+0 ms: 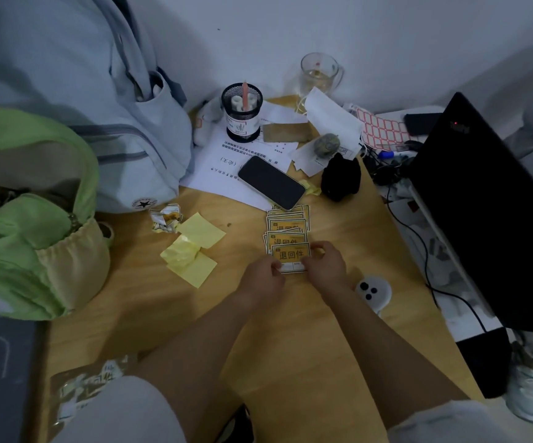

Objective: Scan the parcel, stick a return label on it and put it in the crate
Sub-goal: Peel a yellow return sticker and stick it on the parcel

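Observation:
A yellow return label (290,254) with black characters sits at the near end of a fanned stack of return labels (286,226) on the wooden desk (322,330). My left hand (265,276) pinches the label's lower left edge and my right hand (324,262) pinches its lower right edge. A parcel (83,388) in a shiny printed bag lies at the desk's near left corner, partly hidden under my left sleeve. A black phone (271,182) lies face up just beyond the labels. No crate is in view.
Yellow backing papers (194,247) and a crumpled wrapper (166,218) lie left of the labels. A green bag (28,219) and a grey backpack (124,132) stand at the left. A laptop (488,212) with cables fills the right. A pen pot (242,111), glass mug (319,73) and papers sit at the back.

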A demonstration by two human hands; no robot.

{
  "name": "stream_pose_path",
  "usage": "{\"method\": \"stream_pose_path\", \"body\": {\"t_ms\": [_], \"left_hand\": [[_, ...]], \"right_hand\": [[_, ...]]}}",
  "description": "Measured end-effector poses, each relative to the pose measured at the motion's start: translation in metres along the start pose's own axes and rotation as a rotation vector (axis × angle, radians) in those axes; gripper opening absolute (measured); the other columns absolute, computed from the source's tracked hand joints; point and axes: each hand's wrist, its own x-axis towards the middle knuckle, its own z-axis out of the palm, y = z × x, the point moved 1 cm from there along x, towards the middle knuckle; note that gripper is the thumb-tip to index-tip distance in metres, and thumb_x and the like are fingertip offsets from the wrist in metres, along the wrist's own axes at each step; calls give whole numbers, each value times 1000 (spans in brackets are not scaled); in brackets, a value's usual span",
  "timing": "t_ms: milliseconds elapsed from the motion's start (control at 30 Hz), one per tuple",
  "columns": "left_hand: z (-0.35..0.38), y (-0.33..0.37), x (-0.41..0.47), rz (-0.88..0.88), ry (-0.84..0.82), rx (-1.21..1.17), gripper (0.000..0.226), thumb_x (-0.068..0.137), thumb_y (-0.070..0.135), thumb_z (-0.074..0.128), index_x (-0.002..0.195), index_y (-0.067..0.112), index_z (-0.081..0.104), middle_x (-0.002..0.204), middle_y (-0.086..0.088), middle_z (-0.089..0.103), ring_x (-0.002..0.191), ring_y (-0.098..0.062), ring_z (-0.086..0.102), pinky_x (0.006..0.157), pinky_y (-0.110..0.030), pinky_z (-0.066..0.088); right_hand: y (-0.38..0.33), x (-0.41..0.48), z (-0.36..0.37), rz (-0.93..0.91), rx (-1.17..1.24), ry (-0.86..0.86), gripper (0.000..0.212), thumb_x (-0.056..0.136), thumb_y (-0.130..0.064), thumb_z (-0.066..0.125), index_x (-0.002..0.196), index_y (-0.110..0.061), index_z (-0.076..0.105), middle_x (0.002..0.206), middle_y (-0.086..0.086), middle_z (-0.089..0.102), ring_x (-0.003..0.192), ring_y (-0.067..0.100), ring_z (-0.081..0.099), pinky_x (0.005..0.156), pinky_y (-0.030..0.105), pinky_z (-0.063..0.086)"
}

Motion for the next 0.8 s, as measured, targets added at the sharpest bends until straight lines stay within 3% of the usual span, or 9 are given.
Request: {"method": "stream_pose_path", "body": {"t_ms": [167, 267, 333, 400, 467, 633, 733, 800], "left_hand": [[-1, -4, -3, -17, -17, -7, 22, 83, 4, 54, 104, 4, 63, 104, -12, 63, 89, -20, 53, 79, -28, 43], [-5, -7, -7, -13, -48, -29, 19, 81, 4, 59, 99, 7, 63, 94, -7, 59, 87, -21, 54, 77, -28, 43], [-12, -9, -13, -5, -35, -52, 17, 79, 6, 62, 96, 9, 63, 91, -5, 61, 87, -21, 58, 77, -30, 46], [-20, -9, -19, 19, 11, -57, 14, 79, 9, 64, 93, 11, 64, 89, -4, 64, 86, -21, 61, 76, -30, 48], [-31, -4, -29, 54, 58, -55, 16, 78, 12, 68, 93, 11, 66, 83, 0, 62, 79, -17, 58, 72, -27, 46], [-65, 12, -57, 188, 233, -17, 7, 80, 15, 66, 87, 13, 66, 80, 4, 58, 78, -17, 57, 67, -31, 48], [-86, 14, -74, 300, 255, 38, 26, 79, 16, 69, 105, 16, 69, 102, 0, 59, 96, -16, 56, 83, -31, 50], [-100, 13, -91, 336, 257, 13, 25, 79, 16, 71, 103, 16, 72, 103, -1, 63, 95, -16, 58, 85, -32, 51]], "right_hand": [[4, 4, 5, 28, 88, 64, 5, 82, -20, 70, 85, -16, 68, 87, 2, 70, 89, 24, 67, 83, 41, 57], [5, 0, 4, 54, 197, 2, 17, 81, -11, 71, 69, -18, 62, 82, 4, 68, 84, 26, 66, 83, 47, 58], [2, -6, 2, 57, 256, -98, 21, 83, -2, 68, 67, -14, 61, 90, 15, 70, 86, 30, 66, 81, 49, 59], [-3, -14, 1, 58, 282, -192, 20, 85, 2, 64, 70, -11, 59, 90, 18, 69, 75, 27, 66, 66, 38, 60], [-12, -25, -1, 63, 295, -235, 17, 84, 1, 62, 73, -10, 58, 78, 12, 66, 60, 20, 61, 52, 26, 51], [-39, -58, -2, 41, 323, -342, 10, 81, -1, 62, 74, -8, 61, 63, 6, 60, 53, 17, 55, 56, 27, 46], [-55, -80, 0, -10, 326, -383, 7, 81, -3, 62, 76, -7, 62, 61, 4, 58, 53, 16, 54, 57, 26, 46], [-65, -96, 4, -44, 328, -412, 4, 82, -5, 62, 78, -7, 62, 62, 3, 60, 55, 16, 56, 58, 27, 47]]}}
